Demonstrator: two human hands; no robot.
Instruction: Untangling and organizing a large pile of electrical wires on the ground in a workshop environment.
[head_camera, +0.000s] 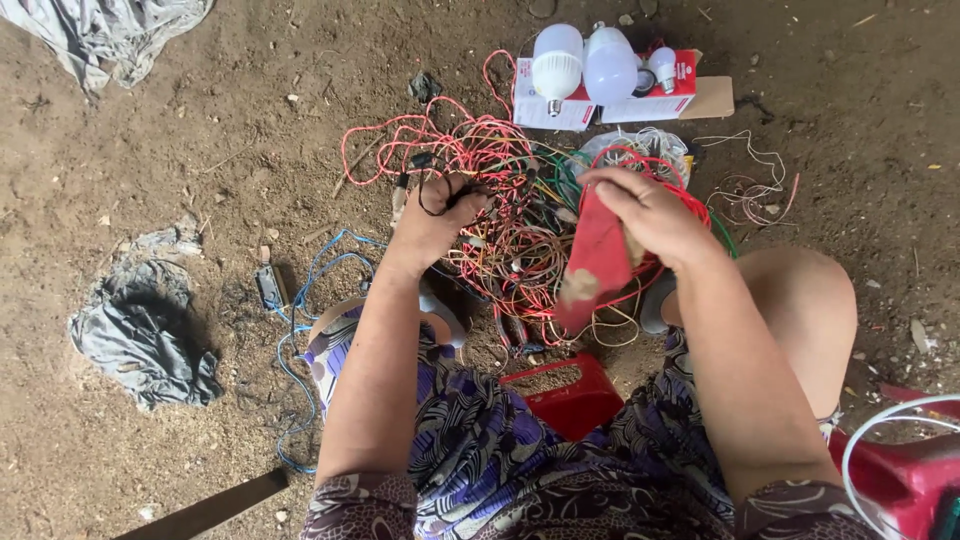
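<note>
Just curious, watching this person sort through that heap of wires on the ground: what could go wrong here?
The left hand has a black loop hooked around a finger inside the tangled wire pile; pulling may snag or tighten knots. The right hand has its grip on a red tool, blurred as if moving, close to the wires. The bulbs on their boxes beside the pile could get dragged over.
</note>
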